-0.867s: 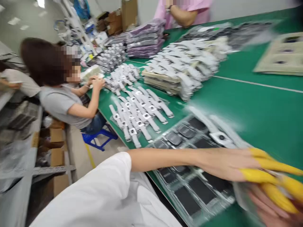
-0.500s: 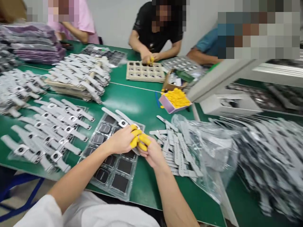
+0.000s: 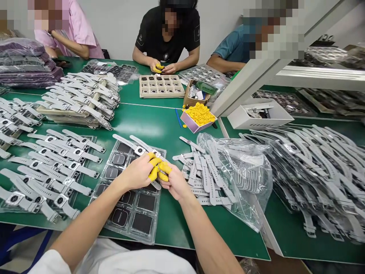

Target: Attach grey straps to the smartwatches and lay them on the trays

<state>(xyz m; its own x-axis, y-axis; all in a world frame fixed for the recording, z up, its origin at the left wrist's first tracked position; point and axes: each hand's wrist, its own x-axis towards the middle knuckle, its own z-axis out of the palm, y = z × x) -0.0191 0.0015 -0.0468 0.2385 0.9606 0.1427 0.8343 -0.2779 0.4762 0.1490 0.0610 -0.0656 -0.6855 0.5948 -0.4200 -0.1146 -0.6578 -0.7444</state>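
Observation:
My left hand (image 3: pixel 138 171) and my right hand (image 3: pixel 175 182) meet over the clear plastic tray (image 3: pixel 155 220), both with yellow finger cots on their fingertips. Their fingers are pinched together around a small piece. A grey watch strap (image 3: pixel 156 185) pokes out below them; the rest of that piece is mostly hidden by the fingers. Beyond my hands, smartwatches with grey straps (image 3: pixel 139 151) lie across the tray's far end. Dark square watch faces (image 3: pixel 119 217) fill nearer tray pockets. Right of my hands lies a heap of loose grey straps (image 3: pixel 209 175).
A plastic bag of straps (image 3: pixel 251 171) and stacked strapped watches (image 3: pixel 313 163) are at right. More watches (image 3: pixel 54 163) lie at left. Yellow finger cots fill a small box (image 3: pixel 195 125). A slanted post (image 3: pixel 256 68) rises behind. A co-worker (image 3: pixel 168 38) sits across, by a beige tray (image 3: pixel 162 95).
My view has shifted a little, moving the scene leftward. My hands stay pinched together over the tray. The co-worker's hands across the table have drawn back from the beige tray.

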